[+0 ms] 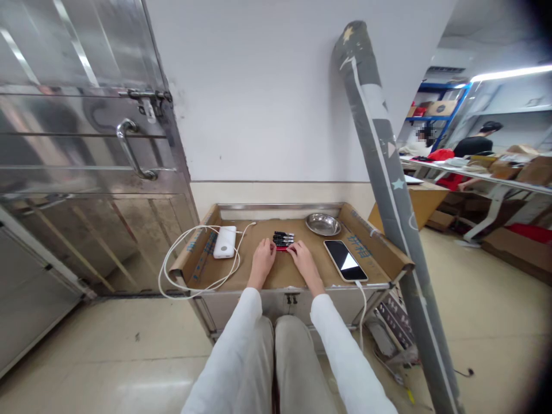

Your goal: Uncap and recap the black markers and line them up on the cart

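Several black pens (283, 237) lie side by side in a neat row on the cardboard-covered top of a small metal cart (259, 279). Along the near side of that row is a red pen (282, 248). My left hand (263, 259) pinches its left end with closed fingers. At the other end my right hand (304, 262) has its thumb and fingers closed on the same pen. The fingers partly cover both ends of the red pen.
A white power bank (225, 242) with a looped cable lies left. Right are a phone (345, 260) on a charging cable and a round metal dish (323, 224). A long grey roll (388, 167) leans beside the cart. Two people sit at a far table.
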A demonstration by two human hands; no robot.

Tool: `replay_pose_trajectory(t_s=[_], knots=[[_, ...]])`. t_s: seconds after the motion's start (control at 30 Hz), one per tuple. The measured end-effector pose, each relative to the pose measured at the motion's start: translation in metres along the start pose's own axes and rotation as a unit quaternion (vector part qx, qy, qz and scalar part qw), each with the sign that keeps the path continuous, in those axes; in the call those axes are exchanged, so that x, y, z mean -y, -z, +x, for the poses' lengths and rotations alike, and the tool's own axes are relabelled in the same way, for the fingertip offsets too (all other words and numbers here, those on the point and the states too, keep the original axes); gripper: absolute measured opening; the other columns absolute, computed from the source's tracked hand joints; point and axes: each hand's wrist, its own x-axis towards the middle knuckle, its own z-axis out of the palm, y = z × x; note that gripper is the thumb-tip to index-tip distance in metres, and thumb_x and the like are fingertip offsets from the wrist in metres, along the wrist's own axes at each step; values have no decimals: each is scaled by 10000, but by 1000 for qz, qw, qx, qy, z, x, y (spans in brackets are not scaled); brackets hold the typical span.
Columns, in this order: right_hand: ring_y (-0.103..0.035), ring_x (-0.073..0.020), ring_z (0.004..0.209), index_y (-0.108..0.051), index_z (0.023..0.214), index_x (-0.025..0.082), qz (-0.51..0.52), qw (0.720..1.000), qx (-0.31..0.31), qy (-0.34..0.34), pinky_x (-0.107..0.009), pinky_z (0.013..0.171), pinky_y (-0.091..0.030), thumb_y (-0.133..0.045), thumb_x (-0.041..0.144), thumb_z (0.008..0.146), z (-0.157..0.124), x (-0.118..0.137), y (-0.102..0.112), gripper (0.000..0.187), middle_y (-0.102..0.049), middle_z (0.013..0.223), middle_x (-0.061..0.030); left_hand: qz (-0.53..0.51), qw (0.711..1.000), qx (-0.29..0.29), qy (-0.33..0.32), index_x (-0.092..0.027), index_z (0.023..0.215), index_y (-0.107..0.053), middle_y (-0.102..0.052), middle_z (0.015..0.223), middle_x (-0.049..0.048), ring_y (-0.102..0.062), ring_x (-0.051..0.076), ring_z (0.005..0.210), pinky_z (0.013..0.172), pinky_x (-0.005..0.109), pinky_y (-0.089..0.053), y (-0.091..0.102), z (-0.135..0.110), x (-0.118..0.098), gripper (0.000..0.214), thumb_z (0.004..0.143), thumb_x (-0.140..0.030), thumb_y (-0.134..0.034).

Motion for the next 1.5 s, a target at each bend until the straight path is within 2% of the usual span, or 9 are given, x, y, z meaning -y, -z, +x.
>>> replay_pose_trajectory(t_s=[0.1,0.23,0.33,0.5,0.7,0.87,1.03,1.5], knots=[[-568,-165,796,-590,953,174,-53,998,-22,-18,-262,726,-430,-339,266,953,0,5,3,268,-585,938,-74,51,997,-60,27,-176,861,-487,-571,876,64,-566,182,847,771,309,-451,1,1,0,69,888,-172,-424],[-554,-194,938,-573,1057,127,-134,989,-39,-52,-282,822,-406,-297,145,926,0,5,3,306,-601,1015,-122,130,985,-89,71,-134,935,-513,-582,936,113,-557,220,920,811,346,-445,1,2,2,157,867,-103,-375],[-532,-223,1039,-548,1146,84,-186,977,-34,-97,-313,885,-378,-308,85,887,-1,1,-1,353,-580,1147,-174,177,978,-65,90,-84,1017,-517,-587,982,152,-560,246,937,817,369,-444,-2,2,3,234,830,-68,-377],[-509,-250,1125,-561,1155,67,-213,969,-5,-125,-339,936,-350,-354,208,922,-1,-3,-6,342,-558,1234,-198,215,973,-22,80,-52,1020,-533,-584,1081,206,-546,280,1039,879,397,-425,-10,0,6,245,844,-99,-369],[-520,-229,1119,-576,1122,93,-219,969,-3,-113,-323,927,-344,-361,264,938,0,-3,-7,331,-581,1212,-187,197,978,4,67,-90,1029,-536,-595,1111,186,-547,263,1072,893,385,-419,-12,1,9,239,855,-115,-374],[-535,-209,1066,-592,1066,111,-222,970,-16,-100,-305,896,-348,-342,232,938,-1,-5,-9,306,-616,1135,-163,202,977,11,71,-93,1040,-530,-598,1107,175,-549,259,1073,890,372,-418,-10,2,7,235,856,-123,-386],[-557,-188,975,-598,1033,135,-211,973,-3,-91,-277,839,-363,-354,166,915,-1,-1,-4,273,-639,1030,-122,198,977,17,72,-99,1040,-531,-602,1101,171,-546,254,1075,897,373,-412,-10,1,7,230,858,-123,-393],[-555,-182,1005,-612,1093,169,-202,974,21,-99,-266,853,-359,-415,130,880,-2,7,3,292,-643,1063,-99,202,978,28,50,-129,1021,-500,-609,1041,130,-570,232,993,857,349,-421,-10,1,8,194,864,-128,-387]])
